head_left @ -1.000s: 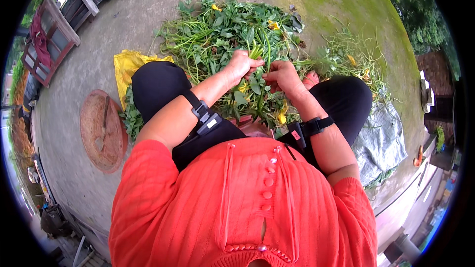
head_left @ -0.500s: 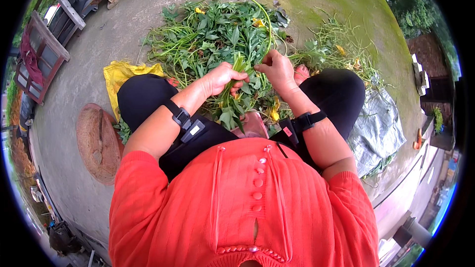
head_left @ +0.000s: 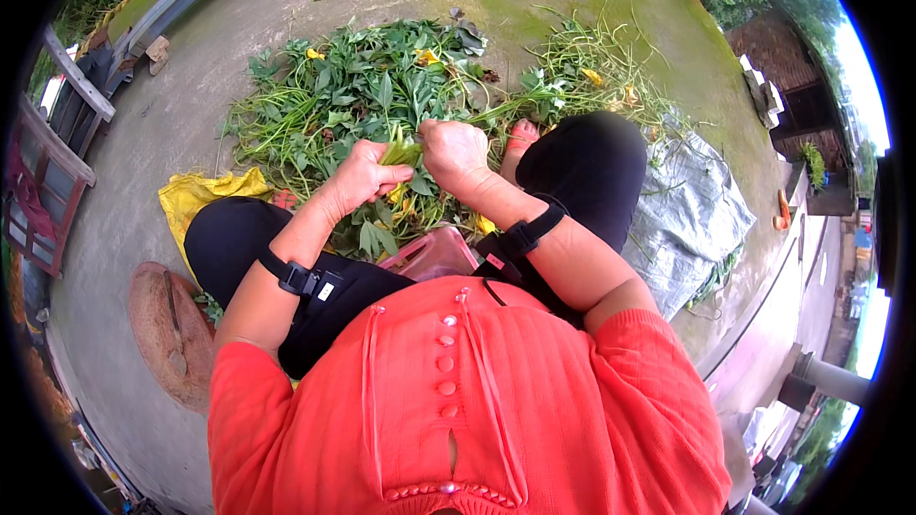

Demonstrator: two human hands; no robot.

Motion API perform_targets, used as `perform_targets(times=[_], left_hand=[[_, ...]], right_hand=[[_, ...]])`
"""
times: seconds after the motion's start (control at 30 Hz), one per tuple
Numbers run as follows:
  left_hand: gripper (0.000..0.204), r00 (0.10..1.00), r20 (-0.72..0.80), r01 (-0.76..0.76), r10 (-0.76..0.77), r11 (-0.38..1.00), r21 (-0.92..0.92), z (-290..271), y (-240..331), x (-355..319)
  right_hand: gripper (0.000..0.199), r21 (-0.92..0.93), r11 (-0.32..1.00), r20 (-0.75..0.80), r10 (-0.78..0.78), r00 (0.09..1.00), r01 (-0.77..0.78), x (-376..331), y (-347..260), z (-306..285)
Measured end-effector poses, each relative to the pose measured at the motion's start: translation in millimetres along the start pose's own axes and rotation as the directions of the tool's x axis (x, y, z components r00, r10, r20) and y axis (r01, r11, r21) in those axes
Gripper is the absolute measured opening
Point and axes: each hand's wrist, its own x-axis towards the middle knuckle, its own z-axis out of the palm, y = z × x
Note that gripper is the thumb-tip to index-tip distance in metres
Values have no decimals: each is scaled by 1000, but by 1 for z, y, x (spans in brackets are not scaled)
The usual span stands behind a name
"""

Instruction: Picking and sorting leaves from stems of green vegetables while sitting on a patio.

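My left hand [head_left: 363,179] is closed round a bunch of green leafy stems [head_left: 399,154], the thumb lying across it. Leaves of the bunch hang below the fist, toward my lap. Right beside it, my right hand [head_left: 456,154] is curled over the stem ends, with its fingertips mostly hidden. Just beyond both hands spreads a heap of green leafy vines [head_left: 353,86], dotted with yellow leaves.
A looser pile of thin stems [head_left: 596,67] lies far right, near a silvery sheet [head_left: 692,215]. Between my knees stands a pink plastic container [head_left: 439,253]. At left are a yellow sack [head_left: 205,195] and a round rusty-brown pan [head_left: 167,334].
My right hand has come in from pinching a long arched stem to close over the bunch; that arch no longer shows. The whole view has swung, shifting the surroundings leftward.
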Motion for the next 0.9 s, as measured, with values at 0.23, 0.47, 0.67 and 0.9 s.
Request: perform_targets(times=[0.23, 0.47, 0.67, 0.9], left_hand=[[21, 970, -182, -216, 159, 910, -355, -34, -10, -1], [30, 867, -306, -495, 393, 608, -621, -99, 13, -16], [23, 881, -194, -411, 431, 497, -764, -78, 10, 0], [23, 878, -243, -450, 411, 542, -709, -63, 22, -6]], right_hand=[[21, 751, 660, -374, 463, 804, -31, 29, 59, -68], [32, 451, 887, -719, 425, 551, -97, 17, 162, -150], [73, 731, 682, -131, 170, 977, -21, 32, 56, -103], [31, 825, 78, 555, -293, 778, -559, 17, -61, 16]])
